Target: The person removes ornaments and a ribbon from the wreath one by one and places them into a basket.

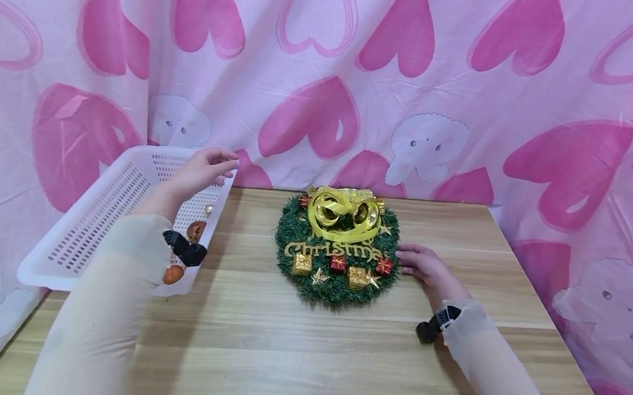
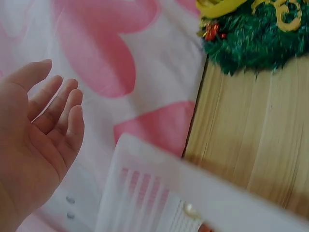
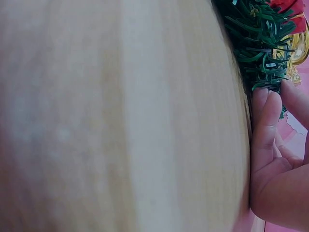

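Observation:
A green Christmas wreath (image 1: pixel 320 291) lies flat on the wooden table, trimmed with gold lettering, small gold and red gift boxes, stars and a yellow ribbon bow (image 1: pixel 344 234). At its right edge, my right hand (image 1: pixel 425 267) pinches the green tinsel; in the right wrist view the thumb and fingertips (image 3: pixel 273 104) are at the wreath's rim. My left hand (image 1: pixel 209 167) is held over the far right corner of a white plastic basket (image 1: pixel 49 265). Its fingers are loosely bent with nothing in them, as the left wrist view shows the bare palm (image 2: pixel 46 140).
Inside the basket, along its right side, are an orange-brown ornament (image 1: pixel 173 274), a brown round piece (image 1: pixel 196 230) and a pearly ball (image 1: pixel 208 209). Behind the table (image 1: pixel 281 352) hangs a pink curtain (image 1: pixel 311 68) with hearts, which also runs down the right side.

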Demonstrator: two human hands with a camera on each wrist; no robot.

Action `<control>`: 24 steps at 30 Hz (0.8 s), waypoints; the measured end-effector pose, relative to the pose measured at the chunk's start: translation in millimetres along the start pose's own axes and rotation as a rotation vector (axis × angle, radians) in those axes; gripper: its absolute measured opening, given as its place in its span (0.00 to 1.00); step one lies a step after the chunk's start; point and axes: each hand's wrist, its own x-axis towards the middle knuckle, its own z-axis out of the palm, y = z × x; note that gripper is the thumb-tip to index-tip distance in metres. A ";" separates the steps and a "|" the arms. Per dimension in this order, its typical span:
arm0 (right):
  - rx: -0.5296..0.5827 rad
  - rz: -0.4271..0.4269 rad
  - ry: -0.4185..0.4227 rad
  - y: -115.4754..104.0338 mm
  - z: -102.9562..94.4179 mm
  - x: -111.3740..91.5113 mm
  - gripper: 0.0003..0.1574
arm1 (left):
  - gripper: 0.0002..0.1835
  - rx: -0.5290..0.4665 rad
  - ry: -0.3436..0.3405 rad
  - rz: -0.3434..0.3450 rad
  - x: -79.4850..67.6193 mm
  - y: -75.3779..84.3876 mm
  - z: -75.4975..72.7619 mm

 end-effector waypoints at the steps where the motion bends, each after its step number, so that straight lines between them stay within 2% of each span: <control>1: 0.002 0.004 0.005 0.3 -0.4 -0.1 0.37 | 0.26 -0.008 -0.006 0.008 3.6 1.7 4.3; 11: 0.005 0.012 0.020 0.3 -0.1 -2.9 0.36 | 0.22 -0.069 -0.092 0.076 29.9 18.1 42.1; 17: 0.027 0.019 0.021 -0.5 -0.1 -3.7 0.35 | 0.21 -0.126 -0.137 0.085 37.0 28.2 61.7; 24: 0.036 0.007 0.025 0.1 0.3 -2.5 0.35 | 0.21 -0.107 -0.171 0.092 45.2 29.7 86.4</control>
